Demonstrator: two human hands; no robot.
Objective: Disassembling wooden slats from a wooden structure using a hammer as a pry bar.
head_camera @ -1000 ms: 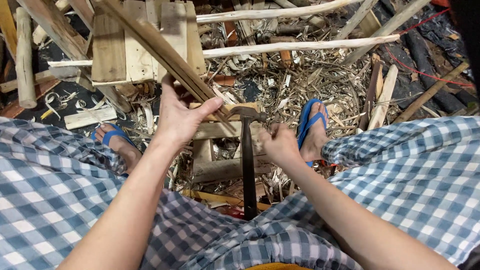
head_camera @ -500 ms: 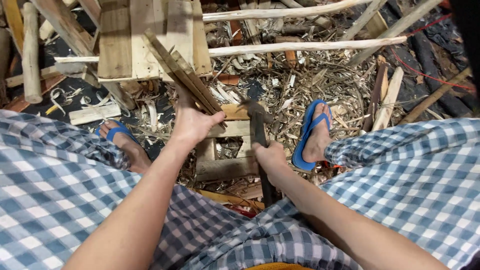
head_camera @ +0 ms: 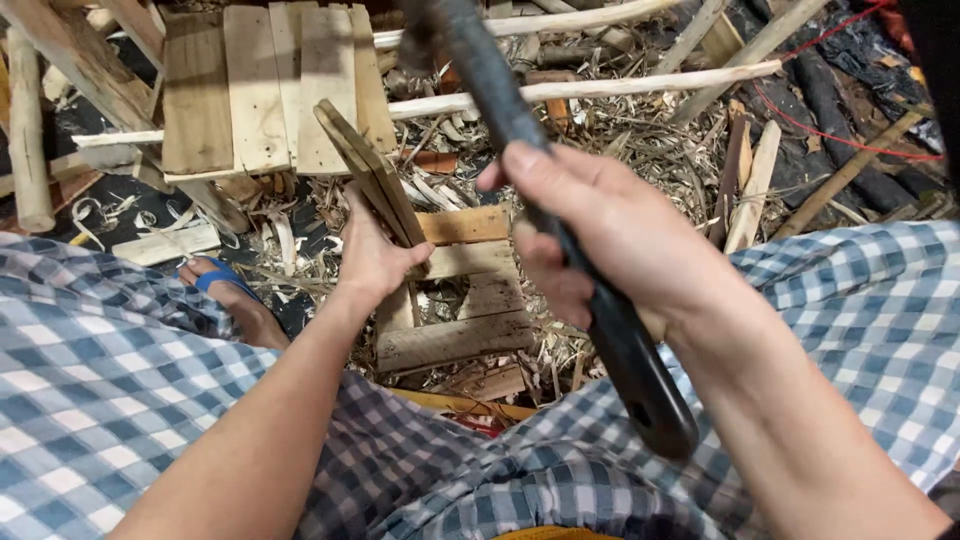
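Note:
My left hand [head_camera: 372,258] grips a bundle of thin wooden slats [head_camera: 368,170], held tilted with its lower end on a small frame of short planks [head_camera: 462,300] on the ground between my knees. My right hand [head_camera: 620,240] is raised close to the camera and is closed around the dark handle of a hammer [head_camera: 560,210]. The hammer's head reaches the top edge of the view and is blurred.
A panel of flat boards [head_camera: 262,88] lies beyond the slats. Long pale poles [head_camera: 560,92] cross the top. Wood shavings and scraps cover the ground [head_camera: 620,130]. My left foot in a blue sandal [head_camera: 222,285] rests at left. Checked shorts [head_camera: 90,370] fill the bottom.
My right hand has lifted the hammer up from the plank frame toward the camera. My left hand has slid lower on the slat bundle, which stands steeper.

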